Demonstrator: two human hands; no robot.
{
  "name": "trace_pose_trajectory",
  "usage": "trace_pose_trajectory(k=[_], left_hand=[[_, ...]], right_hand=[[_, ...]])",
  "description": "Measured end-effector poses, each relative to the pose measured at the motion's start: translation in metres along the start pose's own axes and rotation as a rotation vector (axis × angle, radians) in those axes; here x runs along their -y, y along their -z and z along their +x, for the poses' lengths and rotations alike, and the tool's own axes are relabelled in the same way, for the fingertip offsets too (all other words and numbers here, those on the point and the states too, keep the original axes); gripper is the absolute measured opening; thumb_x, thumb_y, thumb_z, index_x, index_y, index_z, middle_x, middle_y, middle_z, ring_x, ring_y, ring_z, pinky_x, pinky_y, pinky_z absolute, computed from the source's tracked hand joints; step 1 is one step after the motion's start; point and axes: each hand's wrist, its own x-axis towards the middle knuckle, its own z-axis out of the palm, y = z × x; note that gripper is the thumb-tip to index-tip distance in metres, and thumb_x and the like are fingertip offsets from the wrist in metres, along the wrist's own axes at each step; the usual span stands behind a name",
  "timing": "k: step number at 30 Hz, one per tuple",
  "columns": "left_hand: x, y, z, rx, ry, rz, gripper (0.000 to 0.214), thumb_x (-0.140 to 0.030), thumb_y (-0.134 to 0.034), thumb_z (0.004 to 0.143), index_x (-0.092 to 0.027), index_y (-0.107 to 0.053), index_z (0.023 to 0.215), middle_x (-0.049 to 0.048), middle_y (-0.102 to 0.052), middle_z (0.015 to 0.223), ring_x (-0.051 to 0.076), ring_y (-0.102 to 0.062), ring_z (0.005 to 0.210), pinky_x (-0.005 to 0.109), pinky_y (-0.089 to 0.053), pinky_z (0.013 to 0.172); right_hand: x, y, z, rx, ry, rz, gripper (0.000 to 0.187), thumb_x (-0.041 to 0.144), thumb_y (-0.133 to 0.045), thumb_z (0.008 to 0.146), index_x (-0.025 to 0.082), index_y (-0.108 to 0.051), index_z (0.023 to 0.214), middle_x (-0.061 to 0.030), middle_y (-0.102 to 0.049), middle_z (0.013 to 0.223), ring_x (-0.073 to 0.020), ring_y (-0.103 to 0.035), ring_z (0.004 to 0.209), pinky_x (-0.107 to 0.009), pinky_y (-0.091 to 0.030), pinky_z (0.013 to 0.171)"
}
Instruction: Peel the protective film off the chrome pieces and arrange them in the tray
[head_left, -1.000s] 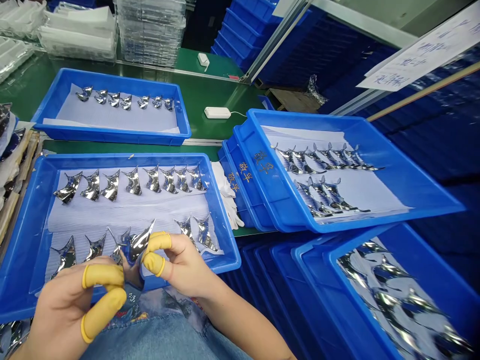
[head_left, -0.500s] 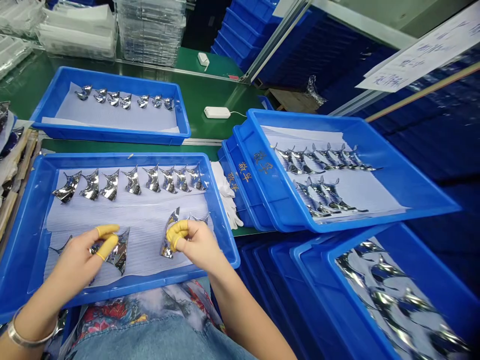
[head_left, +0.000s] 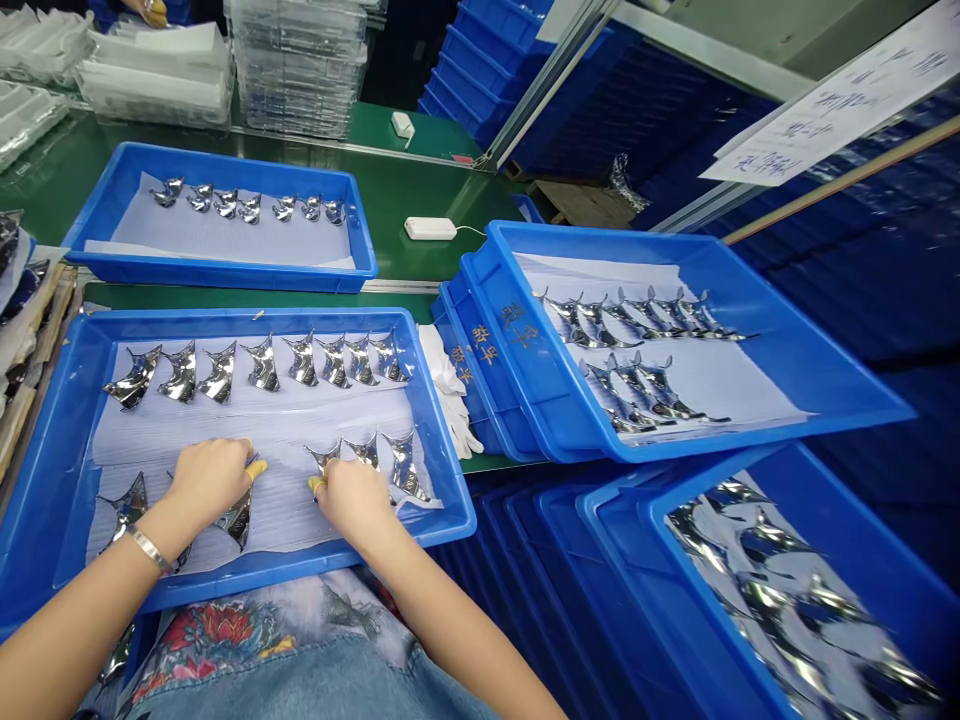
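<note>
Left hand [head_left: 210,482] sits low on the near tray, fingers curled down, yellow finger cot [head_left: 256,468] showing at one fingertip, right by a shiny curved metal piece [head_left: 238,520]; fingers mostly hidden, so cannot tell if it is gripping the piece or only touching it. Right hand [head_left: 352,497] is also curled down, just beside a group of three matching pieces [head_left: 365,452], grip cannot tell either. Both hands are over the white paper liner [head_left: 277,425] in the blue plastic tray [head_left: 240,320], with a row of eight pieces [head_left: 262,365] across the far part and one more piece [head_left: 129,503] at lower left. Metal bangle [head_left: 148,548] on left wrist. White gloves [head_left: 452,400] just right of the tray. Tilted blue tray [head_left: 600,235] holding pieces at right, another blue tray [head_left: 720,490] lower right, third blue tray [head_left: 217,160] upper left on green counter [head_left: 420,255], clear tray stacks [head_left: 296,60] behind it
</note>
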Motion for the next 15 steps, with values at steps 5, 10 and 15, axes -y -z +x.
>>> trace_pose_trajectory(k=[5,10,15], left_hand=[[0.000,0.001,0.003,-0.037,0.009,-0.152,0.026,-0.040,-0.062,0.095,-0.016,-0.069,0.093,0.0043,-0.072,0.089,0.020,-0.069,0.085,0.043,-0.055,0.084],[0.006,0.018,-0.015,-0.147,-0.066,-0.569,0.026,-0.043,-0.066,0.082,-0.020,-0.077,0.086,0.0075,-0.077,0.075,0.028,-0.070,0.079,0.043,-0.054,0.080],[0.006,0.035,-0.047,-0.229,-0.174,-1.132,0.036,-0.055,-0.074,0.069,-0.023,-0.083,0.082,0.0089,-0.082,0.082,0.027,-0.073,0.077,0.035,-0.058,0.074]], right_hand=[[0.000,0.004,-0.022,0.023,0.095,0.040,0.031,0.033,-0.059,0.092,0.010,-0.076,0.104,-0.0225,-0.077,0.099,-0.0355,-0.073,0.100,-0.041,-0.053,0.084],[-0.006,0.012,-0.030,0.028,0.217,0.193,0.026,0.034,-0.062,0.092,0.016,-0.076,0.104,-0.0121,-0.079,0.093,-0.0274,-0.074,0.093,-0.034,-0.052,0.082],[-0.018,0.022,-0.033,-0.082,0.435,0.629,0.026,0.027,-0.064,0.090,0.018,-0.072,0.113,-0.0069,-0.077,0.102,-0.0181,-0.070,0.091,-0.029,-0.052,0.083]])
